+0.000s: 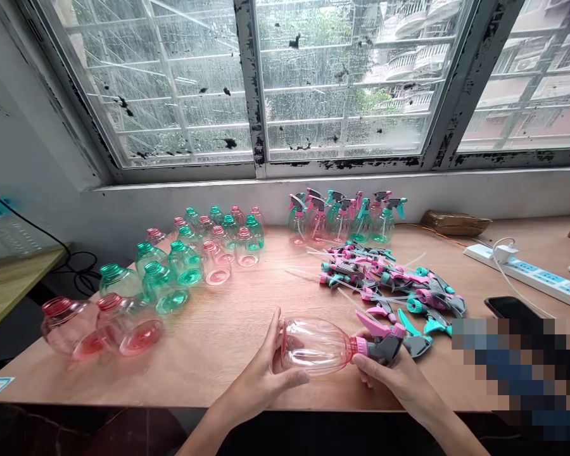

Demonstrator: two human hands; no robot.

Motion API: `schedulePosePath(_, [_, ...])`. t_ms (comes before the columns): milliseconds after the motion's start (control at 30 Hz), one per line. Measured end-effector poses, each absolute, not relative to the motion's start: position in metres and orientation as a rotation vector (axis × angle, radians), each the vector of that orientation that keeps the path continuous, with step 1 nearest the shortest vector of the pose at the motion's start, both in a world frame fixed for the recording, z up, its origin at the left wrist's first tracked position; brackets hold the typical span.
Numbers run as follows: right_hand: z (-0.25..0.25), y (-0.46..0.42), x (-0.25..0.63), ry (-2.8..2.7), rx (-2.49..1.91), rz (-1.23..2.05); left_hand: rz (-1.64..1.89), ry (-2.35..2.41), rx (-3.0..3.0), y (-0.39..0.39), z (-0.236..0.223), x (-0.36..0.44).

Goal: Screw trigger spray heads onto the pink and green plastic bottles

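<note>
Clear pink plastic spray bottle [316,344], held sideways over wooden table [218,329].
Left hand [266,373] grasps its base; right hand [389,373] grips the pink-grey trigger head [382,342].

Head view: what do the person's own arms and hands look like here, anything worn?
Both forearms are bare as far as the frame shows, with no sleeves in view. The left hand and right hand wear no gloves. No rings, watch or bracelet show on the fingers or wrists. Nails look short and unpainted.

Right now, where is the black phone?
In the head view the black phone lies flat at the right side of the table, just in front of the white power strip and right of the loose sprayer heads.
</note>
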State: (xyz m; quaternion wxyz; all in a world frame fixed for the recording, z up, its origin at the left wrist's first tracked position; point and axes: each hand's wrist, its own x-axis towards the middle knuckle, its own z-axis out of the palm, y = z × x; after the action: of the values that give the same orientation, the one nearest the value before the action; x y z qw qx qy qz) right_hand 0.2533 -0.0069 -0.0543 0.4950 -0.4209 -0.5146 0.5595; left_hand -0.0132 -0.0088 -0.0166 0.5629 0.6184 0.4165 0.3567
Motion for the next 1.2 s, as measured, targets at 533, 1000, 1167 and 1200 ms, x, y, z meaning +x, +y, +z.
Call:
schedulePosePath(533, [-0.056, -0.008, 0.253, -1.158, -0.992, 1.33, 0.874, 1.01, 1.528, -0.006, -0.018, -0.007])
schedulePosePath(1000, [-0.058, -0.005, 0.257, -1.231, -0.941, 1.393, 0.805, 1.064, 1.639, -0.009, -0.008, -0.01])
schedulePosePath(1167, [-0.058, -0.005, 0.257, -1.25, -0.969, 1.368, 0.804, 1.057, 1.637, -0.007, -0.014, -0.01])
schedulePosePath(1200, [-0.058, -0.005, 0.257, -1.256, -0.976, 1.361, 0.804, 1.049, 1.615, -0.007, -0.015, -0.01])
